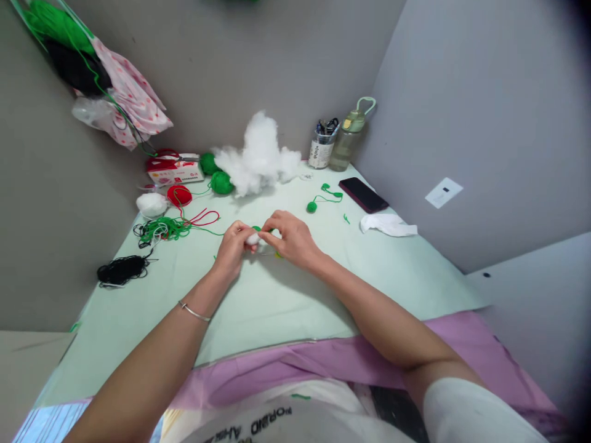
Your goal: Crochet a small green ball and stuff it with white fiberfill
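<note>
Above the middle of the table, my left hand (233, 246) is closed around a small white and green crochet piece (253, 238). A green yarn strand runs from the left toward it. My right hand (293, 240) has its thumb and fingertips pinched at the right side of the same piece. Just under the right hand shows a thin metal shaft with a yellow handle (278, 254), which looks like a crochet hook. Whether that hand holds it or it lies on the table, I cannot tell. The fingers cover much of the piece.
Behind the hands sits a heap of white stuffing (261, 157). Green yarn balls (221, 183), a red yarn ball (180, 195), tangled green yarn (166, 229) and black yarn (122, 271) lie left. A phone (363, 195), white cloth (388, 225), pen cup (321, 151) and bottle (346, 141) are right.
</note>
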The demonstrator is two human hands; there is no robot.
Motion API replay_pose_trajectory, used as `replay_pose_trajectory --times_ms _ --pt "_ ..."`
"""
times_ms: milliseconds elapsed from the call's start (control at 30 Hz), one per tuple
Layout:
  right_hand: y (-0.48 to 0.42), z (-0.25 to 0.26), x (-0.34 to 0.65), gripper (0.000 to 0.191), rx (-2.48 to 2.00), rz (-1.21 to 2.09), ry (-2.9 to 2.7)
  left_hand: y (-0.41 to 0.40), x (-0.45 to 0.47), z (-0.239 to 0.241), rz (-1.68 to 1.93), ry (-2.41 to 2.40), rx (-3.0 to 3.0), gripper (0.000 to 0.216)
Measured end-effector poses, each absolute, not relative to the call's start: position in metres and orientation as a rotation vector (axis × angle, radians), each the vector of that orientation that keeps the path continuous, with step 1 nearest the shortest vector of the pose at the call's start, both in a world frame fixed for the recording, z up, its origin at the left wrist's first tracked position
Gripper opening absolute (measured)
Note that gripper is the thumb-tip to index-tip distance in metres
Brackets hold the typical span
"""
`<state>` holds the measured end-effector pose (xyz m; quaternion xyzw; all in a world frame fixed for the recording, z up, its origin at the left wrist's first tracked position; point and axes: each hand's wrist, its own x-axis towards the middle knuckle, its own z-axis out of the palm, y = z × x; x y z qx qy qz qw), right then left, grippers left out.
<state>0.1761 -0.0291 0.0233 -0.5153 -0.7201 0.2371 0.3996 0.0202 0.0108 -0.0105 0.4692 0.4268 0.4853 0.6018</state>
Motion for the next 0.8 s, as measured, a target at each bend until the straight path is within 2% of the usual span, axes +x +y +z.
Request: replay_pose_trajectory --times_ms 67,133,200,233,367,433,800 --pt "-0.028 0.026 0.179 0.020 -1.107 0.703 -1.763 0.010 0.020 -0.009 1.113 0.997 1.078 0.026" --pt "-0.027 0.027 0.181 0.024 -0.917 0.948 -1.648 0.009 0.020 -0.008 1.113 0.999 1.073 0.028" --pt "-0.025 0.026 0.182 0.018 -0.910 1.096 -1.545 0.007 0.020 -0.006 1.112 0.999 1.066 0.027" --pt "-0.024 0.025 0.184 0.013 -0.986 1.061 -1.544 0.007 0.020 -0.006 1.112 0.997 1.061 0.026" --pt "-0.019 0.017 0.188 0.015 -1.305 0.706 -1.777 0.006 0.019 -0.005 1.114 0.973 1.039 0.024" --pt "-0.019 0.014 0.188 0.008 -1.343 0.691 -1.862 0.006 0.019 -0.006 1.110 0.960 1.033 0.025" --pt "-0.020 0.015 0.183 0.016 -1.540 0.647 -1.729 -0.001 0.020 -0.002 1.018 0.801 1.060 0.038"
